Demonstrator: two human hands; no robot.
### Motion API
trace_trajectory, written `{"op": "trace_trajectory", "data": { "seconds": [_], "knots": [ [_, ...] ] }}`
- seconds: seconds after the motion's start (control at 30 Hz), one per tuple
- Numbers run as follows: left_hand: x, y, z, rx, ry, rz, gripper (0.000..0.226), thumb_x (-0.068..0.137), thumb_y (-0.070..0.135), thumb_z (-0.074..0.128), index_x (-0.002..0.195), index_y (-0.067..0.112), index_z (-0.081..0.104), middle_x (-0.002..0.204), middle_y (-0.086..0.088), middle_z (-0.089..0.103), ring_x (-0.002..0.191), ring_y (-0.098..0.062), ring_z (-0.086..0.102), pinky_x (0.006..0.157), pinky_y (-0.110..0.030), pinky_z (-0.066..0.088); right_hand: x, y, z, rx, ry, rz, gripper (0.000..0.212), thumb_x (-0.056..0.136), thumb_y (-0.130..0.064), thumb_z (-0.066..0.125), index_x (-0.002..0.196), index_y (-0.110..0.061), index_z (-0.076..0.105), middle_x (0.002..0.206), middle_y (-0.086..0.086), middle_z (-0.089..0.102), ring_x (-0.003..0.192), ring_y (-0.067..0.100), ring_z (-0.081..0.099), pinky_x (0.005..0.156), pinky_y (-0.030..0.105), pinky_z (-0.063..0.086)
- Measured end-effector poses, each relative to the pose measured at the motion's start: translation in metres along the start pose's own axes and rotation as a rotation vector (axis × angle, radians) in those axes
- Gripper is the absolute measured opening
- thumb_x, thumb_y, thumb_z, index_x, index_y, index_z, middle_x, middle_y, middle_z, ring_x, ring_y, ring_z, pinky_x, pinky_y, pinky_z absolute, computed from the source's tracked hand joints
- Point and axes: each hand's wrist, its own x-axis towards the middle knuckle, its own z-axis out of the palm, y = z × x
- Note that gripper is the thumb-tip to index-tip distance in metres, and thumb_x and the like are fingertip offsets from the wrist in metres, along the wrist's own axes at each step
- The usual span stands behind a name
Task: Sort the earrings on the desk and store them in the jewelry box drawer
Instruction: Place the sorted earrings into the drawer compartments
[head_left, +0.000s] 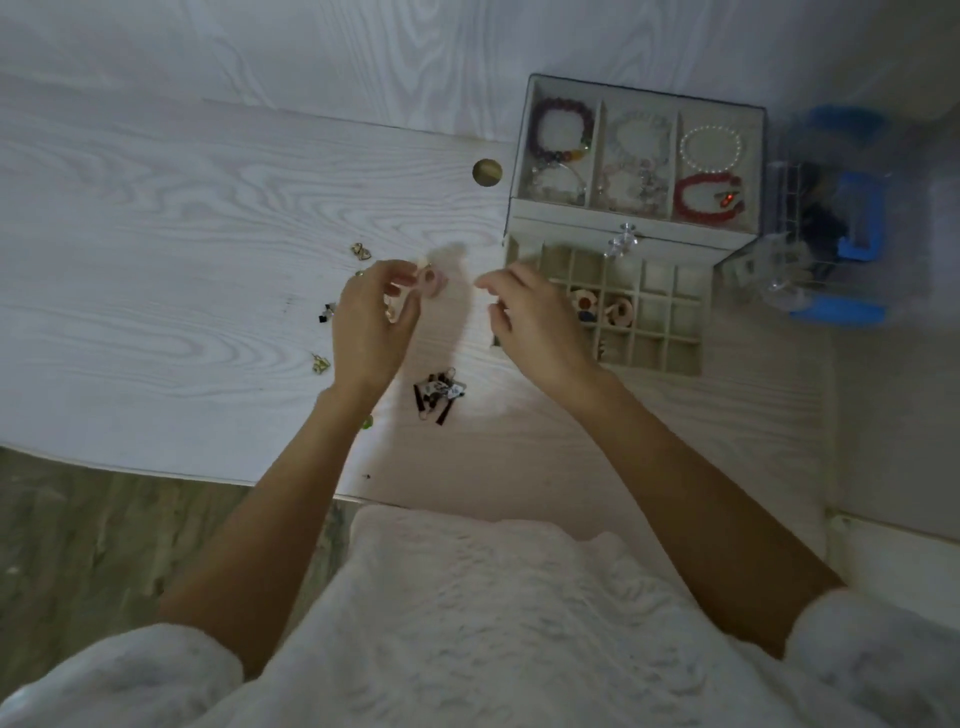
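Note:
My left hand (371, 317) holds a pink earring (434, 282) pinched at its fingertips above the white desk (182, 270). A gold piece shows in its palm. To the right, my right hand (530, 317) hovers with fingers apart, empty, at the left edge of the open gridded drawer (660, 332) of the jewelry box (639, 156). Two of the drawer's cells hold earrings (602, 306). Loose earrings lie on the desk: a gold pair (361, 251), a black one (327, 313), a gold one (320, 364), and a dark tangled cluster (439, 396).
The box's top tray holds several bead bracelets (563, 130). A clear organizer with blue parts (841, 223) stands right of the box. A round gold cable cap (487, 171) sits in the desk. The desk's front edge runs near my lap.

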Motion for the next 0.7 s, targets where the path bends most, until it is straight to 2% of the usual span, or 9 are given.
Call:
{"op": "trace_trajectory", "data": {
  "seconds": [0.13, 0.2, 0.33, 0.5, 0.63, 0.7],
  "knots": [
    [0.035, -0.017, 0.014, 0.278, -0.305, 0.000, 0.062, 0.082, 0.029, 0.068, 0.134, 0.010, 0.042, 0.129, -0.016, 0.050, 0.118, -0.033, 0.044, 0.097, -0.038, 0.037, 0.042, -0.013, 0.030, -0.054, -0.167, 0.045, 0.060, 0.083, 0.008, 0.053, 0.138, -0.010, 0.035, 0.125, 0.014, 0.051, 0.112, 0.030, 0.051, 0.086, 0.043, 0.050],
    [0.047, -0.014, 0.025, 0.332, -0.363, 0.014, 0.060, 0.082, 0.029, 0.067, 0.134, 0.011, 0.043, 0.129, -0.018, 0.047, 0.118, -0.035, 0.042, 0.095, -0.041, 0.038, 0.056, -0.013, 0.038, -0.070, -0.217, 0.080, 0.069, 0.082, 0.007, 0.055, 0.142, -0.011, 0.027, 0.132, 0.015, 0.047, 0.118, 0.031, 0.046, 0.091, 0.043, 0.048],
    [0.055, -0.015, 0.027, 0.277, -0.302, 0.039, 0.027, 0.085, 0.019, 0.060, 0.111, 0.010, 0.064, 0.111, -0.016, 0.057, 0.100, -0.033, 0.054, 0.081, -0.036, 0.042, 0.071, -0.009, 0.051, -0.063, -0.268, 0.118, 0.070, 0.082, 0.007, 0.055, 0.142, -0.014, 0.026, 0.134, 0.012, 0.047, 0.119, 0.032, 0.043, 0.091, 0.043, 0.047],
    [0.045, -0.025, 0.010, 0.139, -0.279, -0.033, 0.029, 0.082, 0.019, 0.067, 0.110, 0.012, 0.066, 0.104, -0.014, 0.065, 0.093, -0.029, 0.062, 0.079, -0.036, 0.046, 0.075, -0.009, 0.064, -0.059, -0.291, 0.109, 0.062, 0.086, -0.005, 0.058, 0.141, -0.013, 0.030, 0.136, 0.011, 0.042, 0.122, 0.030, 0.040, 0.094, 0.038, 0.044],
    [0.039, -0.028, 0.001, 0.067, -0.215, -0.050, 0.029, 0.084, 0.021, 0.065, 0.112, 0.014, 0.065, 0.100, -0.011, 0.071, 0.092, -0.026, 0.066, 0.083, -0.040, 0.051, 0.073, -0.014, 0.069, -0.002, -0.271, 0.067, 0.049, 0.084, -0.006, 0.059, 0.131, -0.011, 0.044, 0.127, 0.010, 0.048, 0.116, 0.027, 0.047, 0.090, 0.039, 0.047],
    [0.037, -0.027, 0.000, 0.058, -0.212, -0.046, 0.029, 0.086, 0.021, 0.064, 0.114, 0.013, 0.063, 0.100, -0.011, 0.072, 0.092, -0.025, 0.067, 0.084, -0.040, 0.052, 0.071, -0.016, 0.069, 0.025, -0.275, 0.043, 0.049, 0.083, -0.004, 0.059, 0.129, -0.011, 0.046, 0.127, 0.009, 0.049, 0.117, 0.026, 0.047, 0.092, 0.036, 0.046]
  ]
}}
